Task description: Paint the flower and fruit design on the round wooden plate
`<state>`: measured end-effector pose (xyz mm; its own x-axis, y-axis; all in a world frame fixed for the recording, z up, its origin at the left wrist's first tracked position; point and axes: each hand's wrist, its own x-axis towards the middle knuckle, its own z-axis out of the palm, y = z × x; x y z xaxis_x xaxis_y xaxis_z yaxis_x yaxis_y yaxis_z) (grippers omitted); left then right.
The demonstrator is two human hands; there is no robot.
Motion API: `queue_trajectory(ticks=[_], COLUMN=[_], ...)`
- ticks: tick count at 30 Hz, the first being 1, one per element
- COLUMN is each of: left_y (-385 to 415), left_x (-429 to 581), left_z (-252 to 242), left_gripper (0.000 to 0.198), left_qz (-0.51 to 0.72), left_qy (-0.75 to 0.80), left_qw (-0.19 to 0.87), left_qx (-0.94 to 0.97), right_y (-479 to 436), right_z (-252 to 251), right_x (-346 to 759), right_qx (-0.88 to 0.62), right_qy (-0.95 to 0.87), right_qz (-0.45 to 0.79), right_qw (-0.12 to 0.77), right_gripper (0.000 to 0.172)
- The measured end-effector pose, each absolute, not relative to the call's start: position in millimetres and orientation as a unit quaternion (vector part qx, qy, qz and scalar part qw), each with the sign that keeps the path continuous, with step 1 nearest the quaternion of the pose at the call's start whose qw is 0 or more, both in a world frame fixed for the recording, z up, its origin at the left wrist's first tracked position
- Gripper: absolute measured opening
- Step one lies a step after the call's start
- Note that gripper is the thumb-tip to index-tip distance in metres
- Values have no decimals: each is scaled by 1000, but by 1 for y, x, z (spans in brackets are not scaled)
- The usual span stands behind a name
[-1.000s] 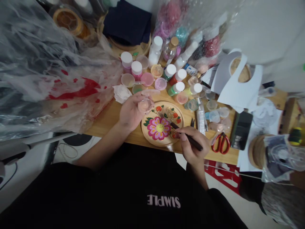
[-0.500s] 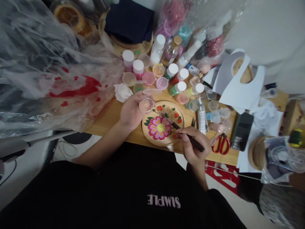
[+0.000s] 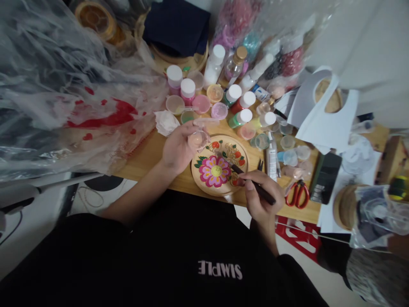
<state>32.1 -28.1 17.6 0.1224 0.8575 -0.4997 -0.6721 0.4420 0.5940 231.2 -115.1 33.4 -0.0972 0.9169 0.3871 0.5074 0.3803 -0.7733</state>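
A round wooden disc (image 3: 220, 166) lies at the near edge of the wooden table (image 3: 150, 157). It is painted with a pink flower, green leaves and small red fruits. My left hand (image 3: 179, 147) is closed round a small clear cup of pale pink paint (image 3: 196, 139), held at the disc's upper left edge. My right hand (image 3: 263, 198) pinches a dark paintbrush (image 3: 252, 183), whose tip rests on the disc's right side near the red fruits.
Several white-capped paint bottles (image 3: 238, 100) and small paint cups (image 3: 201, 103) crowd the table behind the disc. Red scissors (image 3: 297, 193), a glue tube (image 3: 271, 155) and a black phone (image 3: 326, 177) lie to the right. Crumpled clear plastic (image 3: 64, 94) covers the left side.
Both hands stay almost in place; the brush tip shifts only slightly on the disc. The view has drifted a little.
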Motion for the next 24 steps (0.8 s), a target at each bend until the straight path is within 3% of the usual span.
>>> queue_trajectory(ticks=[16, 24], left_y=[-28, -27], left_x=[33, 32], left_z=[18, 18], left_gripper=[37, 44], left_qz=[522, 517], left_qy=[426, 425], left_qw=[733, 737], left_qx=[93, 97], right_y=[-117, -116], right_z=[30, 30], right_x=[235, 234], right_qx=[-502, -498], right_qy=[-707, -706], right_qz=[240, 246], right_qw=[437, 439], right_gripper=[19, 23])
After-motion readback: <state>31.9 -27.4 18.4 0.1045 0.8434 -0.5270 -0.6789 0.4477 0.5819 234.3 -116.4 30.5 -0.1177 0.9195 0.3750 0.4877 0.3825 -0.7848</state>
